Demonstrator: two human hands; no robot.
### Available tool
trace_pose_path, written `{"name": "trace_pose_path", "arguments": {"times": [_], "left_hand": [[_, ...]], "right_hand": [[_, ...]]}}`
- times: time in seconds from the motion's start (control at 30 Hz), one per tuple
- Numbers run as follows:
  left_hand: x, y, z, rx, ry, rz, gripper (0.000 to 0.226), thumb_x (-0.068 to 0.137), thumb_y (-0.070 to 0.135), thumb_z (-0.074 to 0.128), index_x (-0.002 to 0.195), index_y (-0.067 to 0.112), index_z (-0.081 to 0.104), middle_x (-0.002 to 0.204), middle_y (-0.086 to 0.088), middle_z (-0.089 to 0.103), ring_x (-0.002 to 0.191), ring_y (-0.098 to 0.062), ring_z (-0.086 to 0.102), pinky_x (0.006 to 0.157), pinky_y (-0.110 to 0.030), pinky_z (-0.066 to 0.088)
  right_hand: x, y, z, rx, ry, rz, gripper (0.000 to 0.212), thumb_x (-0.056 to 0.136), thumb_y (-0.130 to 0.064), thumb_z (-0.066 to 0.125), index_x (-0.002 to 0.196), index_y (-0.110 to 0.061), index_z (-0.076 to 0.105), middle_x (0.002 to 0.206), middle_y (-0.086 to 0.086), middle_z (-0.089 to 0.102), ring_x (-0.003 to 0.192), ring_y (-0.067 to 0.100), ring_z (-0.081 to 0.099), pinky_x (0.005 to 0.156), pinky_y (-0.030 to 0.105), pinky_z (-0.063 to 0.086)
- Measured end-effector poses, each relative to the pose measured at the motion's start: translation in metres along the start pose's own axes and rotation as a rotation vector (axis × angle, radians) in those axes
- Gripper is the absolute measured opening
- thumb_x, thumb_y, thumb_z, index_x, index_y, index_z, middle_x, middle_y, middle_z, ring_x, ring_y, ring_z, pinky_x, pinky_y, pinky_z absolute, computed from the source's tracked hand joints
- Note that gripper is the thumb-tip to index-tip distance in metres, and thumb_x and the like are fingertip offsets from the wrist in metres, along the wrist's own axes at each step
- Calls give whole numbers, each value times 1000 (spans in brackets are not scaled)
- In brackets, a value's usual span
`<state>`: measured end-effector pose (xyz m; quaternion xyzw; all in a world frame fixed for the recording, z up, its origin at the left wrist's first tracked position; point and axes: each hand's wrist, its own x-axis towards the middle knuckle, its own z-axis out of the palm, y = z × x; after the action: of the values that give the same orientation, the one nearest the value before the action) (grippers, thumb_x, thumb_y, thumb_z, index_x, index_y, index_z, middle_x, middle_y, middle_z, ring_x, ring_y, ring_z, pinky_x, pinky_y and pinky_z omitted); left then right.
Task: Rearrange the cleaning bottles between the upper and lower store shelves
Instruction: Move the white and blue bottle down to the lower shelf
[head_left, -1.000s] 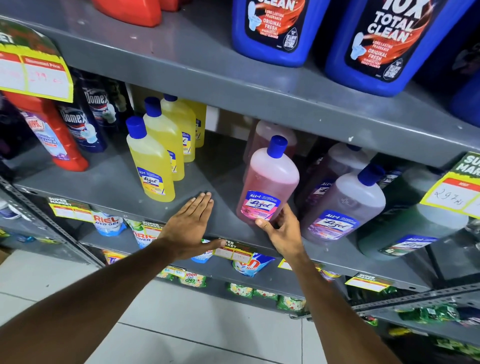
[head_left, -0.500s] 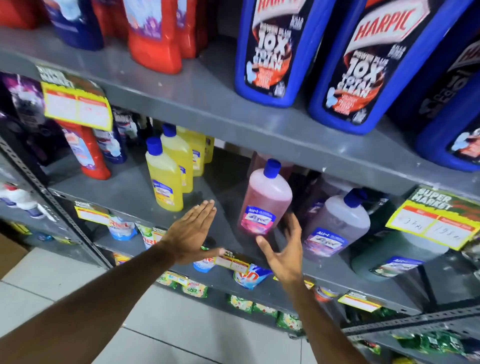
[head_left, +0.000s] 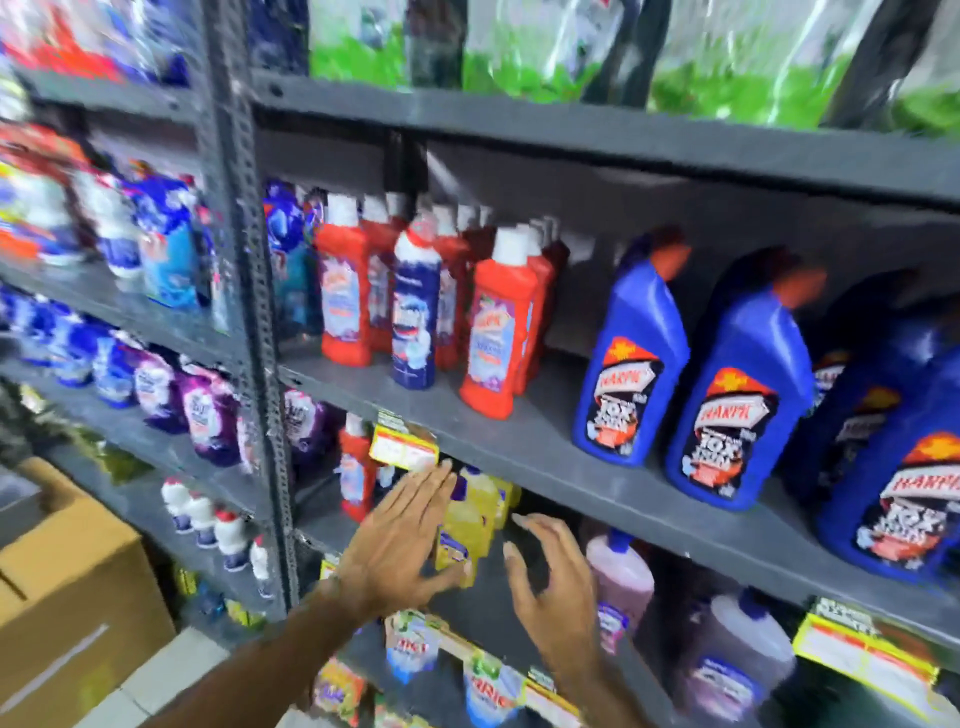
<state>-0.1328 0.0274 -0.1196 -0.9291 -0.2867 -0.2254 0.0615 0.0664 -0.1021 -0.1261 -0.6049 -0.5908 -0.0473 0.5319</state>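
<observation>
My left hand (head_left: 397, 545) hangs open in front of the yellow bottles (head_left: 467, 525) on the lower shelf (head_left: 478, 613), fingers spread and holding nothing. My right hand (head_left: 553, 587) is open too, just left of the pink bottle (head_left: 621, 577), apart from it. On the upper shelf (head_left: 545, 457) stand several red bottles with white caps (head_left: 493, 338), one dark blue bottle (head_left: 415, 317) among them, and large blue Harpic bottles (head_left: 631, 358) to the right. The picture is blurred by motion.
A pale purple bottle (head_left: 737, 644) stands right of the pink one. Yellow price tags (head_left: 405, 447) hang on shelf edges. A cardboard box (head_left: 67, 587) sits on the floor at left. Green bags (head_left: 727, 62) fill the top shelf. A grey upright post (head_left: 249, 312) divides the racks.
The view has swung upward, bringing the upper shelf into sight. My right hand has let go of the pink bottle and both hands have lifted off the lower shelf.
</observation>
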Motion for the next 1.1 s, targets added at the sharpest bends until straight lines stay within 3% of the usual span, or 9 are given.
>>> {"name": "trace_pose_path", "arguments": {"times": [0.1, 0.2, 0.33, 0.5, 0.6, 0.7, 0.8, 0.97, 1.1], "left_hand": [[0, -47, -29, 82, 31, -28, 102, 97, 77, 44, 162, -1, 28, 171, -21, 28, 160, -33, 24, 130, -44, 14], [3, -102, -55, 84, 44, -70, 106, 97, 79, 43, 163, 0, 22, 174, -19, 18, 163, -29, 11, 131, -48, 19], [14, -175, -82, 88, 39, -95, 110, 97, 81, 40, 163, -4, 16, 174, -21, 12, 163, -31, 8, 132, -47, 15], [37, -235, -89, 97, -86, -38, 123, 86, 91, -1, 163, -5, 4, 173, -25, 1, 163, -35, -1, 133, -44, 2], [41, -252, -75, 81, -121, -52, 127, 82, 94, -4, 163, -4, -5, 173, -24, -9, 163, -32, -9, 133, -41, -8], [40, -258, -63, 54, -155, -88, 128, 80, 95, -4, 161, -3, -12, 173, -21, -15, 163, -29, -13, 127, -36, -16], [40, -260, -58, 51, -165, -100, 126, 82, 95, -3, 162, -3, -10, 175, -21, -11, 163, -29, -12, 127, -37, -15], [39, -258, -60, 50, -166, -111, 114, 95, 87, 16, 165, -1, 0, 176, -21, 4, 164, -29, 0, 131, -39, -8], [39, -254, -61, 59, -149, -114, 112, 95, 86, 18, 165, -1, 5, 175, -21, 11, 163, -30, 7, 134, -42, 0]], "right_hand": [[48, -44, 27, 36, 22, -89, 29, 93, -17, 69, 122, -21, 69, 122, -6, 69, 117, 7, 65, 106, 21, 47], [90, -79, 60, 63, 86, -95, 29, 94, -13, 71, 123, -11, 72, 122, 0, 71, 116, 12, 66, 106, 24, 48], [143, -102, 111, 49, 148, -31, 43, 94, -10, 76, 135, -10, 64, 133, 2, 67, 123, 22, 64, 110, 34, 48], [192, -102, 166, 52, 185, 207, 74, 98, -23, 73, 160, -7, 36, 161, 11, 46, 147, 29, 46, 123, 47, 37], [215, -98, 182, 57, 185, 347, 87, 95, -24, 78, 163, -6, 28, 165, 12, 41, 150, 27, 43, 123, 37, 34], [232, -98, 190, 92, 151, 418, 89, 91, -24, 82, 162, -6, 32, 156, 11, 53, 137, 20, 55, 112, 30, 42], [242, -93, 194, 105, 109, 464, 76, 91, -22, 82, 154, -8, 42, 141, 11, 66, 121, 25, 67, 100, 36, 53], [246, -84, 194, 88, 128, 487, 57, 90, -21, 84, 139, -8, 56, 128, 8, 72, 105, 17, 69, 69, 5, 46], [241, -88, 192, 74, 151, 472, 55, 88, -18, 86, 135, -8, 60, 122, 5, 73, 94, 10, 67, 65, -3, 44]]}}
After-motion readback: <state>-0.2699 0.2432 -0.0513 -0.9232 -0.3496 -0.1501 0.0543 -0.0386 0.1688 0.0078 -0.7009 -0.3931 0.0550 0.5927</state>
